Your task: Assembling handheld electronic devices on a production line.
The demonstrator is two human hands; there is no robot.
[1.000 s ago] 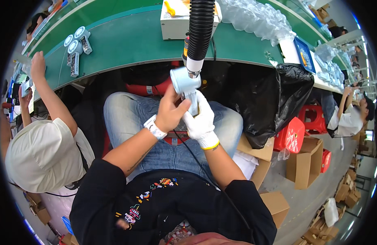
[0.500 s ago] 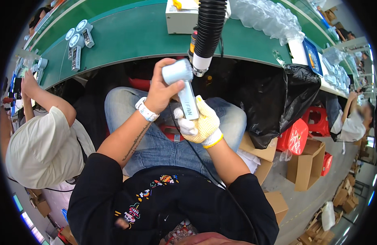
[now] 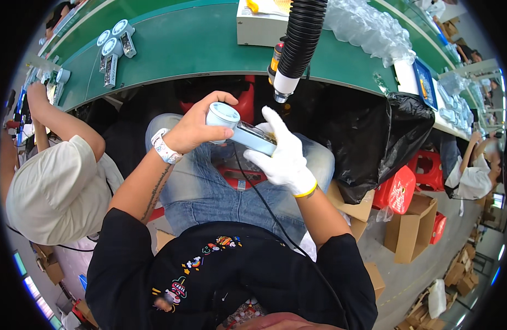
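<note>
Head view, looking down: a pale blue handheld device [image 3: 248,138] with a round head and straight handle is held over the lap, in front of the near edge of a green worktop [image 3: 182,49]. The bare left hand [image 3: 195,129] is clamped on the head, thumb and fingers at opposite sides. The white-gloved right hand [image 3: 289,162] cups the handle's end; whether it presses, I cannot tell. Similar devices [image 3: 112,48] stand toward the worktop's left end; a black hose [image 3: 304,38] overhangs its near edge. For good handling, I judge, steady the head, support the handle from below, and spare its dark, seemingly uncovered side from pressing fingers.
</note>
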